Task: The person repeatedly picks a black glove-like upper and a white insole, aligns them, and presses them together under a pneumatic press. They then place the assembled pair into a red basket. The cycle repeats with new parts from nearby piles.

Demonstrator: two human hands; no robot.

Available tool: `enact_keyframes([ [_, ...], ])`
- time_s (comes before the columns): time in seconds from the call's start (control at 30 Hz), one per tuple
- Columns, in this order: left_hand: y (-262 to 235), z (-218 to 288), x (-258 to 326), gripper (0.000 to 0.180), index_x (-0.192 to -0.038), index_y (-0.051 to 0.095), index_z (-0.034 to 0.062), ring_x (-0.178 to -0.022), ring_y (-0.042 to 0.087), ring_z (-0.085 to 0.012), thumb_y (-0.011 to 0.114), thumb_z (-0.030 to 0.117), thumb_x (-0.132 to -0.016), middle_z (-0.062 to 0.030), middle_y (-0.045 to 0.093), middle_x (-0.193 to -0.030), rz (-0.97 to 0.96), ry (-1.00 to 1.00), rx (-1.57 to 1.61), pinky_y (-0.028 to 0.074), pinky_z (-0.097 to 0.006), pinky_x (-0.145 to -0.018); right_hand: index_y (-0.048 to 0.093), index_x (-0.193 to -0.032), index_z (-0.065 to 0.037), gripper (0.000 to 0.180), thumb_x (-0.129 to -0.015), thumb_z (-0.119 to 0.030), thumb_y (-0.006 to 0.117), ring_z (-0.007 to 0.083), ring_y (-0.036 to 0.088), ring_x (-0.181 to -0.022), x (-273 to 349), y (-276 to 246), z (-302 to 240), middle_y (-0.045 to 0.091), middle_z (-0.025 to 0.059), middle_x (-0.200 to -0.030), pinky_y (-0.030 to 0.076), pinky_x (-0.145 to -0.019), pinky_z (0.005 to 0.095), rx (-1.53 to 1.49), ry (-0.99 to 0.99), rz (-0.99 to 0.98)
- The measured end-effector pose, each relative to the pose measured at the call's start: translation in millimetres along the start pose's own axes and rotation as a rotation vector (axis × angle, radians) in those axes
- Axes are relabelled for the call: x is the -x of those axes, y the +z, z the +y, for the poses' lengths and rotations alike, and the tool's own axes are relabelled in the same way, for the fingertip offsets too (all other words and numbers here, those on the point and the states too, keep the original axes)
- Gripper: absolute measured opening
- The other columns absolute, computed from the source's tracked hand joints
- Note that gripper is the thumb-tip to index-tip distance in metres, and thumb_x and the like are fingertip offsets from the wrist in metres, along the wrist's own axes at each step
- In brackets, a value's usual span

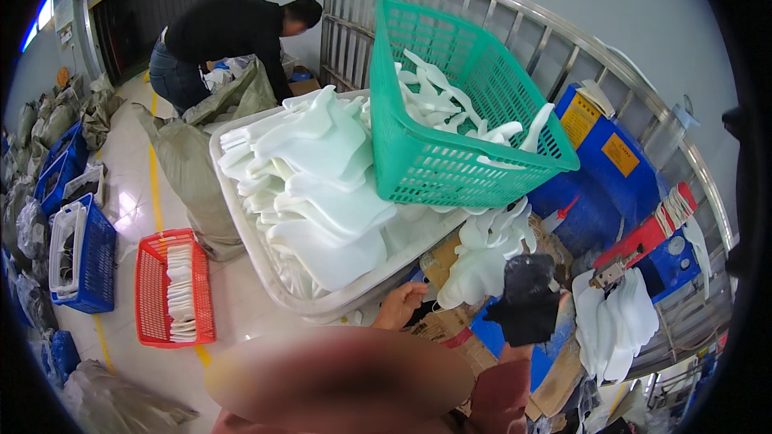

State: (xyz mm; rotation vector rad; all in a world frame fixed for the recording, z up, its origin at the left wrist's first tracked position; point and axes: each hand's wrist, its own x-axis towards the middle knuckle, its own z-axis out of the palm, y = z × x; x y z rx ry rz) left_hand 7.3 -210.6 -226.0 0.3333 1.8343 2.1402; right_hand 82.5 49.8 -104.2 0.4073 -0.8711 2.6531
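Note:
My left hand (400, 305) is beside the rim of the large white tub, its fingers curled; what they hold, if anything, does not show. My right hand is mostly hidden behind a dark, floppy black cloth (527, 297), which it appears to hold up over the bench. Just left of the cloth lies a bunch of white, thin, curved foam-like pieces (474, 269). Another stack of white pieces (615, 321) hangs to the right, below a red bar (651, 221) with a metal clamp. Cardboard (438, 325) and a blue surface (486, 329) lie between my hands.
The white tub (265, 281) holds heaped white pieces (322, 193). A green basket (466, 157) of white offcuts rests on it. On the left floor stand a red basket (141, 297) and a blue crate (92, 273). Behind, a person (225, 40) bends over sacks (193, 161). A metal railing (531, 16) runs behind.

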Motion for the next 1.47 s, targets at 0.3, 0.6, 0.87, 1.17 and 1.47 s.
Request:
enact_keyframes([
  [0.3, 21.0, 110.7, 31.7, 0.028, -0.123, 0.069, 0.0031, -0.098, 0.072, -0.0239, 0.064, 0.000, -0.096, -0.0149, 0.073, -0.111, -0.069, 0.363, -0.331, 0.057, -0.033, -0.087, 0.058, -0.135, -0.009, 0.078, -0.099, -0.075, 0.036, 0.0296, 0.059, -0.123, 88.6, 38.2, -41.2, 0.064, 0.0098, -0.130, 0.035, -0.119, 0.0514, 0.128, -0.030, 0.319],
  [0.6, 117.4, 187.4, -73.4, 0.032, -0.126, 0.067, 0.0027, -0.109, 0.068, -0.0365, 0.059, 0.001, -0.095, -0.0182, 0.070, -0.122, -0.469, 0.764, -0.751, 0.055, -0.040, -0.092, 0.056, -0.138, -0.006, 0.088, -0.096, -0.080, 0.034, 0.0364, 0.060, -0.120, 175.8, 25.1, -57.9, 0.064, 0.0151, -0.130, 0.042, -0.110, 0.0555, -0.150, -0.236, 0.513],
  [0.87, 120.0, 141.7, -130.2, 0.038, -0.130, 0.064, 0.0045, -0.119, 0.063, -0.0359, 0.064, 0.004, -0.091, -0.0146, 0.064, -0.133, -0.670, 0.610, -1.158, 0.052, -0.043, -0.102, 0.053, -0.144, -0.003, 0.096, -0.094, -0.083, 0.031, 0.0412, 0.060, -0.122, 163.0, 11.2, -73.4, 0.063, 0.0192, -0.135, 0.048, -0.104, 0.0555, -0.266, -0.229, 0.565],
  [1.17, 117.2, 126.6, -149.5, 0.035, -0.118, 0.071, 0.0050, -0.098, 0.064, -0.0338, 0.074, 0.011, -0.084, -0.0130, 0.065, -0.102, -0.638, 0.686, -1.223, 0.053, -0.045, -0.087, 0.056, -0.140, -0.002, 0.089, -0.098, -0.078, 0.035, 0.0376, 0.061, -0.120, 146.1, -9.2, -76.2, 0.064, 0.0185, -0.135, 0.047, -0.106, 0.0532, -0.355, -0.264, 0.670],
  [1.47, 106.8, 178.2, -133.1, 0.019, -0.108, 0.076, 0.0011, -0.107, 0.068, -0.0259, 0.072, 0.008, -0.091, -0.0122, 0.070, -0.115, -0.549, 0.525, -1.058, 0.053, -0.042, -0.095, 0.041, -0.153, 0.001, 0.100, -0.097, -0.081, 0.032, 0.0409, 0.053, -0.134, 152.2, -21.7, -73.7, 0.053, 0.0228, -0.150, 0.039, -0.116, 0.0534, -0.227, -0.274, 0.661],
])
